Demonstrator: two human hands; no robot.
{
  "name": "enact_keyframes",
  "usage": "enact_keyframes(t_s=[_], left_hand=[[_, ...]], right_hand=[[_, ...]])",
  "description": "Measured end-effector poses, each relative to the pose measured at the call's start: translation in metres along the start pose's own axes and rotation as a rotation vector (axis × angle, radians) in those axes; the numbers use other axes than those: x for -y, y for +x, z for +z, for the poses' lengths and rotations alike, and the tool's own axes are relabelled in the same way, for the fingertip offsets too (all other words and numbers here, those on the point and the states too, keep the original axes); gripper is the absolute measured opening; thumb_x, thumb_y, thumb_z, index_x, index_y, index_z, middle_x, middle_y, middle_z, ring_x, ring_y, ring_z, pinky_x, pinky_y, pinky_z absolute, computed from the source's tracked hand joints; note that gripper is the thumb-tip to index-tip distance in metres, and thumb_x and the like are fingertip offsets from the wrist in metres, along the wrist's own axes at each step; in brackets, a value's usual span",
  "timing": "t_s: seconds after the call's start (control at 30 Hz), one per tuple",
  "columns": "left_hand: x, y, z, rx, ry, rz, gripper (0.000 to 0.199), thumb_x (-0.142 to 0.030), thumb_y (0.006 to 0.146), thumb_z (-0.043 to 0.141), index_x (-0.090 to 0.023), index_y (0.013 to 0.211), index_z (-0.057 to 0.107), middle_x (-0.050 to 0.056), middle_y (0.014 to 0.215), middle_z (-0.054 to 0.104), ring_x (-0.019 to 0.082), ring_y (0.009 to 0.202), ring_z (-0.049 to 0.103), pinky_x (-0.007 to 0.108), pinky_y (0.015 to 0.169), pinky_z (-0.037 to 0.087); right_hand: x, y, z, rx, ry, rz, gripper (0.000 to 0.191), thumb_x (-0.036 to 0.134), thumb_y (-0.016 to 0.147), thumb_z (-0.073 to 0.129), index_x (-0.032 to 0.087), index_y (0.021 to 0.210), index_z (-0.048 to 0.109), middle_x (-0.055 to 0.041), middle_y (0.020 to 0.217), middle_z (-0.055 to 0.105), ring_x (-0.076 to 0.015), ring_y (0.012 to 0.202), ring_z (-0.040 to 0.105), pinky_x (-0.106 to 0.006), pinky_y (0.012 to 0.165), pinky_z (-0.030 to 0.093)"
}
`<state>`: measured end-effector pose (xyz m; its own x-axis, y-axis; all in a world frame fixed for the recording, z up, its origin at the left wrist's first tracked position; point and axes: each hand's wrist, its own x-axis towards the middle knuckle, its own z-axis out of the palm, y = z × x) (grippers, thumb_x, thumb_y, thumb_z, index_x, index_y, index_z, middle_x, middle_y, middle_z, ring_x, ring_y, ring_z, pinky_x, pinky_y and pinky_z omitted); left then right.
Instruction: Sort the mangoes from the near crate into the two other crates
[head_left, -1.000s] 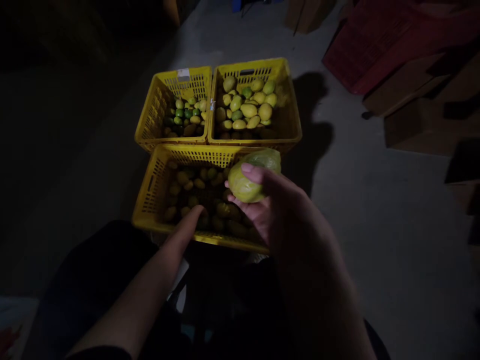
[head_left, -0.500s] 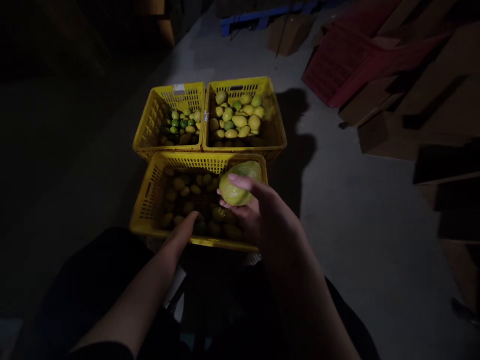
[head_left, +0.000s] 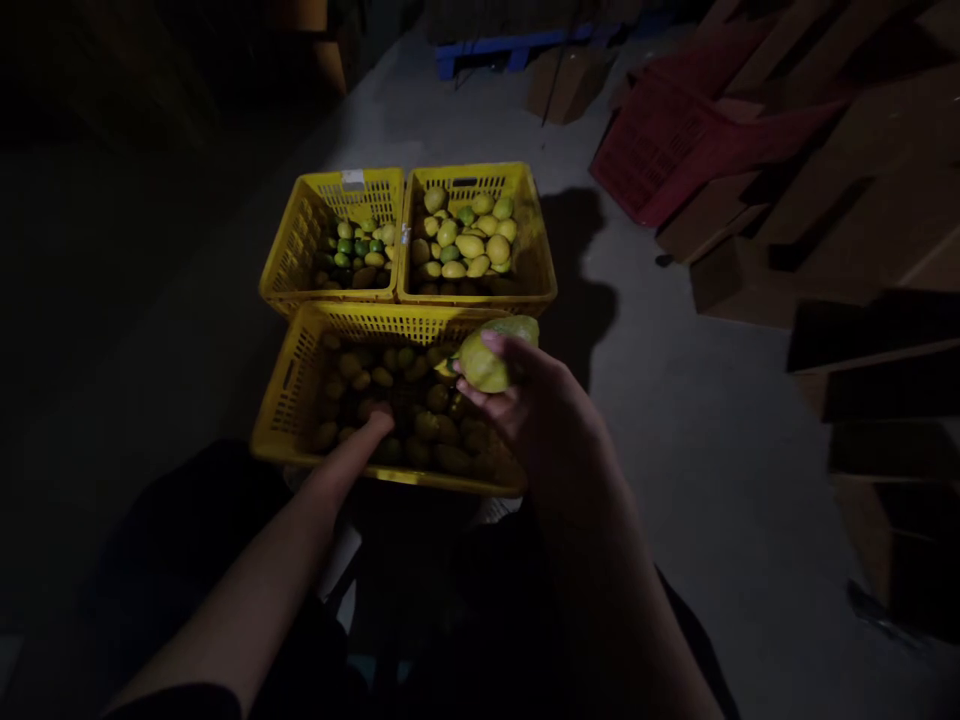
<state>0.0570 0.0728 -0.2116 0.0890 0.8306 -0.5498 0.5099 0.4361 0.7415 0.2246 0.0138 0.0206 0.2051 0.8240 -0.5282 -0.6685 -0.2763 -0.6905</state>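
L hand point(head_left: 367, 432) stretched fwd, fingers down; R hand point(head_left: 525, 405) raised, fingers curled.

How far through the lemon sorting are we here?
Done: the two far crates hold sorted fruit, the far left crate a shallow, greener batch, the far right crate mostly yellow lemons. In hand: the right hand holds one lemon over the near crate, and the left hand reaches into its pile. Left: the near crate looks well filled, so plenty remains.
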Motion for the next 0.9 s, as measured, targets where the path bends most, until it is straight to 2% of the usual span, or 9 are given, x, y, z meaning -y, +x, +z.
enact_keyframes(t_s=[0.1, 0.23, 0.33, 0.43, 0.53, 0.6, 0.7, 0.77, 0.9], left_hand=[[-0.015, 0.011, -0.018, -0.06, 0.192, -0.03, 0.052, -0.015, 0.047, 0.08, -0.022, 0.053, 0.029, 0.007, 0.073, 0.064, 0.033, 0.114, 0.05, 0.038, 0.098, 0.034], [-0.066, 0.005, -0.072, -0.115, 0.326, 0.064, 0.052, -0.019, 0.032, 0.087, -0.019, 0.061, 0.044, 0.01, 0.091, 0.067, 0.036, 0.114, 0.05, 0.035, 0.096, 0.037], [-0.116, -0.027, -0.115, -0.189, 0.287, 0.284, 0.059, -0.034, 0.039, 0.087, -0.017, 0.085, 0.055, 0.011, 0.103, 0.065, 0.03, 0.107, 0.055, 0.033, 0.092, 0.041], [-0.146, -0.08, -0.139, -0.226, -0.1, 0.518, 0.06, -0.039, 0.051, 0.083, -0.016, 0.099, 0.054, 0.009, 0.104, 0.063, 0.024, 0.098, 0.059, 0.032, 0.087, 0.046], [-0.15, -0.127, -0.142, -0.094, -0.685, 0.612, 0.053, -0.035, 0.058, 0.08, -0.02, 0.102, 0.055, 0.006, 0.106, 0.064, 0.021, 0.098, 0.061, 0.032, 0.086, 0.048], [-0.143, -0.144, -0.135, -0.013, -0.939, 0.622, 0.052, -0.034, 0.059, 0.08, -0.022, 0.104, 0.057, 0.006, 0.108, 0.065, 0.021, 0.1, 0.062, 0.032, 0.089, 0.049], [-0.132, -0.15, -0.12, 0.077, -1.114, 0.604, 0.05, -0.037, 0.063, 0.079, -0.022, 0.107, 0.06, 0.006, 0.108, 0.067, 0.022, 0.103, 0.063, 0.032, 0.09, 0.05], [-0.126, -0.148, -0.11, 0.11, -1.156, 0.603, 0.048, -0.038, 0.065, 0.078, -0.021, 0.106, 0.062, 0.006, 0.109, 0.067, 0.023, 0.105, 0.062, 0.032, 0.091, 0.051], [-0.124, -0.141, -0.091, 0.15, -1.223, 0.526, 0.043, -0.042, 0.07, 0.073, -0.022, 0.107, 0.064, 0.006, 0.116, 0.066, 0.024, 0.109, 0.06, 0.033, 0.093, 0.05]], right_hand=[[-0.004, 0.0, 0.0, 0.072, -0.021, -0.045, 0.019, 0.026, 0.058, 0.074, 0.022, 0.071, 0.061, 0.0002, 0.082, 0.064, -0.0165, 0.081, 0.06, -0.029, 0.068, 0.052], [-0.013, -0.001, 0.0, 0.189, -0.017, -0.127, 0.023, 0.025, 0.055, 0.075, 0.023, 0.069, 0.056, 0.0027, 0.079, 0.061, -0.0158, 0.08, 0.06, -0.03, 0.069, 0.051], [-0.016, -0.004, 0.004, 0.244, -0.022, -0.237, 0.029, 0.019, 0.053, 0.077, 0.024, 0.07, 0.055, 0.0053, 0.08, 0.06, -0.0131, 0.08, 0.059, -0.028, 0.073, 0.049], [-0.014, -0.01, 0.011, 0.2, -0.076, -0.346, 0.029, 0.018, 0.055, 0.077, 0.024, 0.074, 0.056, 0.0061, 0.079, 0.059, -0.0105, 0.075, 0.058, -0.023, 0.07, 0.047], [-0.015, -0.018, 0.023, 0.194, -0.115, -0.412, 0.03, 0.024, 0.06, 0.077, 0.024, 0.084, 0.059, 0.0045, 0.086, 0.062, -0.0114, 0.08, 0.06, -0.022, 0.071, 0.047], [-0.02, -0.021, 0.031, 0.226, -0.149, -0.432, 0.032, 0.031, 0.065, 0.076, 0.024, 0.092, 0.06, 0.0021, 0.093, 0.064, -0.0143, 0.088, 0.061, -0.025, 0.076, 0.048], [-0.034, -0.023, 0.042, 0.266, -0.232, -0.553, 0.033, 0.037, 0.072, 0.071, 0.024, 0.1, 0.059, -0.001, 0.102, 0.064, -0.0184, 0.099, 0.059, -0.03, 0.086, 0.046], [-0.043, -0.022, 0.049, 0.231, -0.31, -0.69, 0.032, 0.038, 0.073, 0.07, 0.024, 0.1, 0.06, -0.0016, 0.101, 0.064, -0.0192, 0.098, 0.058, -0.032, 0.089, 0.044], [-0.055, -0.015, 0.059, 0.134, -0.408, -0.867, 0.023, 0.042, 0.077, 0.064, 0.022, 0.089, 0.064, -0.0017, 0.089, 0.065, -0.0176, 0.084, 0.057, -0.029, 0.081, 0.045]])
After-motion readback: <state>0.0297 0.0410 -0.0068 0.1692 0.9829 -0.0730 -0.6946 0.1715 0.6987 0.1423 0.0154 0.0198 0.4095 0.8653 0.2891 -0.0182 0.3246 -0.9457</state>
